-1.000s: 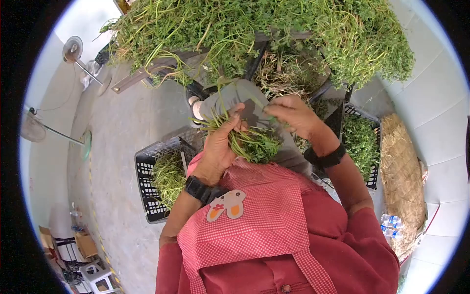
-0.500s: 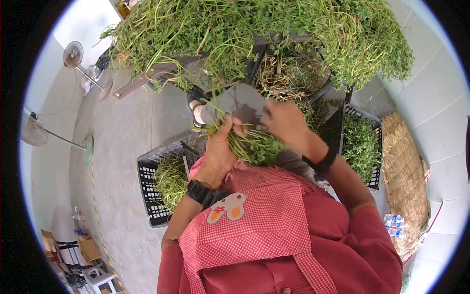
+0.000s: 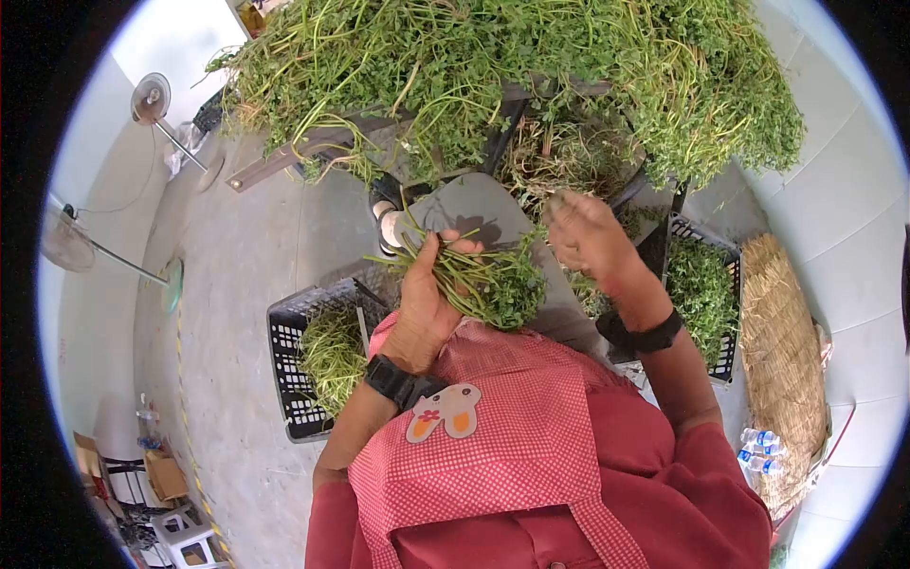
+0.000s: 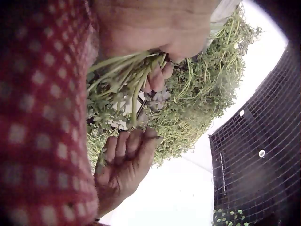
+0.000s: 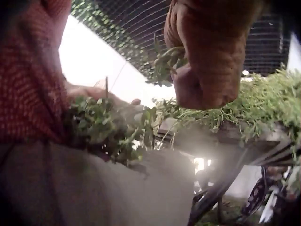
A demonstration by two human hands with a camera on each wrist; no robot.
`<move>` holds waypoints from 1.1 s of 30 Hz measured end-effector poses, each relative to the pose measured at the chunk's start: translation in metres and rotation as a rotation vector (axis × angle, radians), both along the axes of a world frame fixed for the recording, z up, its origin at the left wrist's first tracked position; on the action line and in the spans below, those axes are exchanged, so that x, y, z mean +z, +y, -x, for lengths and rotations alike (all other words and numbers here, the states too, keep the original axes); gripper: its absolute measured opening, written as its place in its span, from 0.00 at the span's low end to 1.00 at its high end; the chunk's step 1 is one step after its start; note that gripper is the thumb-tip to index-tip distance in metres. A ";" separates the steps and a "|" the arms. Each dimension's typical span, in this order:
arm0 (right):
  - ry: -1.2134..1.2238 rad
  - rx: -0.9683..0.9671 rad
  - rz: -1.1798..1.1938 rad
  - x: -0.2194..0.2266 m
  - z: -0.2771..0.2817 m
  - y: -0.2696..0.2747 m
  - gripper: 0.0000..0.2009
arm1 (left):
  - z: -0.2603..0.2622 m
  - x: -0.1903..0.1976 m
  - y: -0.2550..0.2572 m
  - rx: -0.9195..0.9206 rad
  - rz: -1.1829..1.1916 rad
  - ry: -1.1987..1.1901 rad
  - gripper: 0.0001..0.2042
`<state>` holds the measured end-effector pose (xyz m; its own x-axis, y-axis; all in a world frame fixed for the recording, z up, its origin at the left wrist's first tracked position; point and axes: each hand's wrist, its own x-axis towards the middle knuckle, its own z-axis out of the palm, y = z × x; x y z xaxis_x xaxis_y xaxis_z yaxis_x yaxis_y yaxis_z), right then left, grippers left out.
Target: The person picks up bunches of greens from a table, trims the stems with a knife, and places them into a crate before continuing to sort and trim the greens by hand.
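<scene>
The left hand (image 3: 428, 296) grips a bunch of leafy green stems (image 3: 504, 284) above the lap, stem ends to the left and leaves to the right. Its thumb lies over the stems (image 4: 120, 70) in the left wrist view. To the right, apart from the bunch, the right hand (image 3: 595, 242) is raised with curled fingers. A small leafy sprig (image 5: 167, 63) sticks out of the right hand (image 5: 207, 56) in the right wrist view; most of it is hidden by the fingers.
A large heap of greens (image 3: 531, 47) lies on the table ahead. Black crates with greens stand left (image 3: 284, 365) and right (image 3: 728, 351). More plants (image 3: 569, 156) lie beneath the table. A straw roll (image 3: 782, 341), water bottles (image 3: 761, 451) and standing fans (image 3: 152, 99) are around.
The right hand has moved from close beside the bunch outward to the right. The left hand keeps its grip on the bunch, nearly in the same place.
</scene>
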<state>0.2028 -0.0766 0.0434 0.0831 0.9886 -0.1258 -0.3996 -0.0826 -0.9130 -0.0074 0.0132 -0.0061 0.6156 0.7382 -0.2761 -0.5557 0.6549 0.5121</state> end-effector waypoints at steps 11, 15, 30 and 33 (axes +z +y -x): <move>-1.404 0.123 -0.190 -0.014 0.026 0.010 0.12 | -0.001 0.004 -0.004 -0.061 -0.098 -0.104 0.15; -1.379 0.125 -0.214 -0.022 0.022 0.011 0.11 | -0.005 0.004 -0.004 -0.084 -0.141 -0.110 0.15; -1.395 -0.671 0.078 -0.087 -0.124 0.003 0.13 | 0.000 0.010 -0.006 0.001 0.035 -0.272 0.15; -1.601 -0.740 0.550 -0.095 -0.215 -0.063 0.19 | -0.002 0.009 -0.005 0.018 0.023 -0.276 0.15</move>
